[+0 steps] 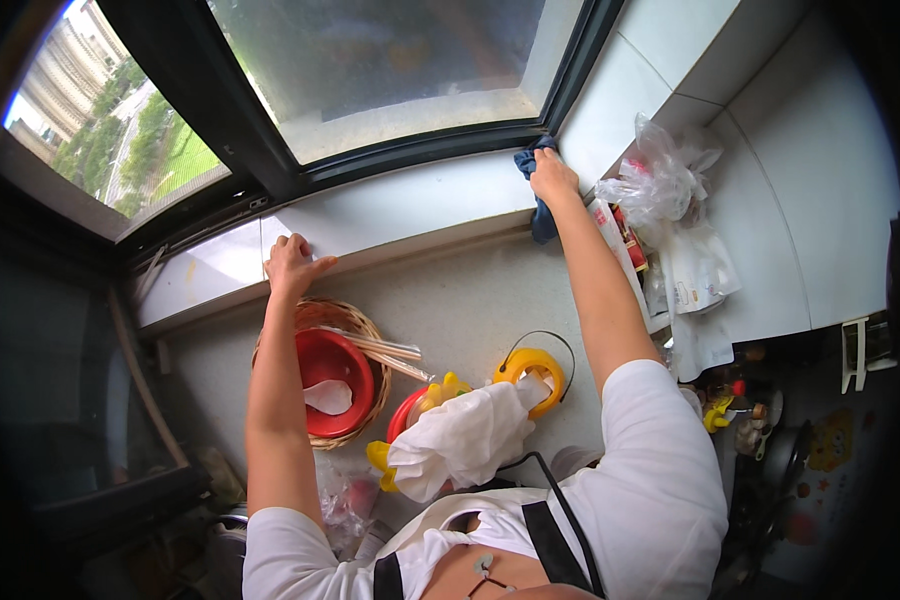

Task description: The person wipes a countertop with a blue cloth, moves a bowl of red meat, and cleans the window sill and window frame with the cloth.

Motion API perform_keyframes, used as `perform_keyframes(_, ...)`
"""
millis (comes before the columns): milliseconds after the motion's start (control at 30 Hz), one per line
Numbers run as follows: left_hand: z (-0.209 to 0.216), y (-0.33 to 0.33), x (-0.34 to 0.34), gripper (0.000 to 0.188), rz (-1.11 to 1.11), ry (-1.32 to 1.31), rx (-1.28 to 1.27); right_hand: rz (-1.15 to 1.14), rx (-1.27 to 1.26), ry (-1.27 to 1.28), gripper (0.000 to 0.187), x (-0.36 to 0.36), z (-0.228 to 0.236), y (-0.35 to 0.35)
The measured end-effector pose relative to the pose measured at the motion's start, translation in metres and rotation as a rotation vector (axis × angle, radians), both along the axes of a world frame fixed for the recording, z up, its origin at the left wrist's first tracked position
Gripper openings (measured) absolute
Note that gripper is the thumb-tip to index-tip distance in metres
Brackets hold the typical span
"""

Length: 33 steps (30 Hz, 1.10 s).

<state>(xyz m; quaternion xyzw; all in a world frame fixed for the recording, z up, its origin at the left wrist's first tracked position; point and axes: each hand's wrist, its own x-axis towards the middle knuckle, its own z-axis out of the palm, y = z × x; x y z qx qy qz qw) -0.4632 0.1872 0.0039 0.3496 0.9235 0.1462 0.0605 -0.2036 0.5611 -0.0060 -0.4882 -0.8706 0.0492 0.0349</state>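
At the right end of the white tiled window sill [400, 205], my right hand [554, 178] is closed on a dark blue cloth [543, 222]. The cloth is pressed into the corner where the dark window frame [420, 148] meets the tiled side wall, and part of it hangs over the sill's front edge. My left hand [292, 266] rests on the sill's front edge farther left, its thumb held apart from bent fingers. Nothing shows in that hand.
Below the sill, a wicker basket [372, 412] holds a red bowl [313, 348] and wrapped chopsticks [390, 350]. A yellow handled container [540, 365] and white crumpled cloth [465, 440] are close to my body. Plastic bags [660, 185] lie along the right wall.
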Motion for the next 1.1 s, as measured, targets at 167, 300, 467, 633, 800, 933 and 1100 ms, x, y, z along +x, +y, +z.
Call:
perform_keyframes(167, 0.002, 0.000, 0.002, 0.048, 0.010, 0.005, -0.015, 0.154, -0.033, 0.041, 0.032, -0.078, -0.001, -0.076)
perform_keyframes(300, 0.000, -0.002, -0.002, 0.047, 0.011, -0.009, -0.019, 0.357, -0.062, 0.148, 0.027, -0.125, -0.005, -0.139)
perform_keyframes(467, 0.002, -0.001, 0.000, 0.047, 0.001, 0.018, -0.008, 0.534, -0.041, 0.347, 0.028, -0.158, -0.008, -0.208)
perform_keyframes(633, 0.002, -0.002, 0.003, 0.047, -0.004, 0.034, 0.015, 0.484, -0.084, 0.655, 0.031, -0.125, -0.012, -0.189)
perform_keyframes(800, 0.003, -0.002, 0.003, 0.046, -0.008, 0.022, 0.017, 0.152, -0.146, 0.525, 0.031, -0.052, 0.017, -0.130)
perform_keyframes(933, 0.004, 0.000, 0.005, 0.046, -0.012, 0.014, 0.014, 0.019, 0.094, 0.532, 0.040, -0.006, 0.081, -0.076)
perform_keyframes(1100, 0.005, -0.002, 0.001, 0.046, 0.022, 0.003, -0.008, 0.228, 1.070, 0.282, 0.006, 0.027, 0.182, -0.038)
